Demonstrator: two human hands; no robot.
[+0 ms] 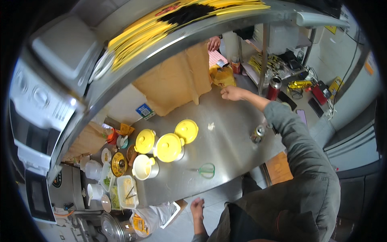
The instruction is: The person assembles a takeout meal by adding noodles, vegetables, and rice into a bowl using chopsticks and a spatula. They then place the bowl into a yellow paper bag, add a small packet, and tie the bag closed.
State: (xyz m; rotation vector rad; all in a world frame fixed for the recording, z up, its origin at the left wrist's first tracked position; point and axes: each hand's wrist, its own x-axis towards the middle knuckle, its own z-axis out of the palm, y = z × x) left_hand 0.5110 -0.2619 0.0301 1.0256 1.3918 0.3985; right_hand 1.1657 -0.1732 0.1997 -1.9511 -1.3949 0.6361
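Note:
My right hand point(231, 93) reaches across the steel counter, its fingers curled closed. It is beside a yellow plastic bag point(222, 76); what it holds, if anything, is hidden. My left hand point(197, 209) hangs low off the counter's front edge, loosely open, with nothing visible in it. Two lidded yellow-and-white pots point(168, 147) point(145, 141) stand left of the middle. Near them are a loose yellow lid point(186, 131) and an uncovered white pot point(145, 167) with something yellow inside. Green-handled scissors point(207, 170) lie toward the front edge.
A can point(258, 134) and a red thermos point(274, 88) stand to the right, near phones. Food tubs point(128, 192) crowd the left end. Brown paper point(175, 80) hangs behind the counter beneath an overhead shelf. Beyond it, another person's hand point(214, 43) shows by a checked cloth.

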